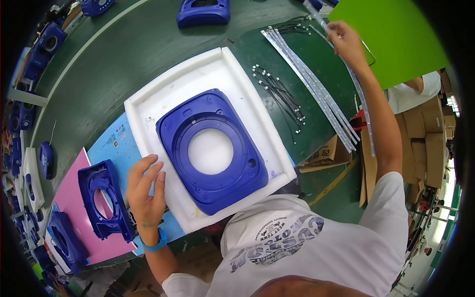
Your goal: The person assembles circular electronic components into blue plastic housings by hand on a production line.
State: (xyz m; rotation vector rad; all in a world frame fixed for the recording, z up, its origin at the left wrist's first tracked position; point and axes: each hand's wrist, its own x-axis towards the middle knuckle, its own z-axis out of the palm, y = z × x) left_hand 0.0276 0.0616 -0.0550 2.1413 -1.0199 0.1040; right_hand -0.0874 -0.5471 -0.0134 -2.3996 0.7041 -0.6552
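Note:
A blue plastic housing (180, 143) with a large round opening lies in a white foam tray (136, 116) in front of me. My left hand (146, 193) is at the tray's near left edge, fingers apart and holding nothing; whether it touches the foam I cannot tell. At the far right, my right hand (346, 44) is closed on a pale LED strip (318, 16), its fingers pinched around it. Several more LED strips (316, 91) lie side by side on the green table. Between them and the tray sits a bunch of short black cables (282, 94) with white connectors.
Two more blue housings (104, 200) (67, 242) rest on pink and blue sheets (81, 185) at left. Another blue housing (203, 14) is at the far side. A lime-green board (401, 39) covers the far right corner. Cardboard boxes (420, 143) stand at right.

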